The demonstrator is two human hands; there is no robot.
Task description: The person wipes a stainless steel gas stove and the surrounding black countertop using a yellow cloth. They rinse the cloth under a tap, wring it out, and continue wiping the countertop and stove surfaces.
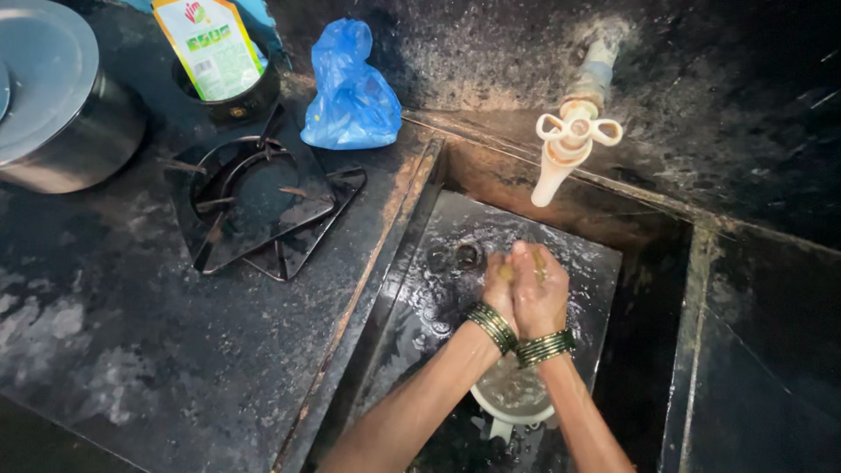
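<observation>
My left hand [500, 289] and my right hand [540, 292] are pressed together palm to palm over the dark stone sink [412, 254], fingers closed against each other. Green bangles ring both wrists. Nothing shows between the palms. A cream plastic tap [568, 149] juts from the back wall just above and beyond my hands. Under my wrists a small white cup [512, 398] with water in it sits on the wet sink floor. The drain hole [468, 256] lies just left of my fingertips.
On the black counter to the left lie a burner pan-support grate [263, 206], a blue plastic bag [352, 92], a dish-liquid refill pouch standing in a dark pot [215, 48], and a lidded steel pot [57, 96] at the far left.
</observation>
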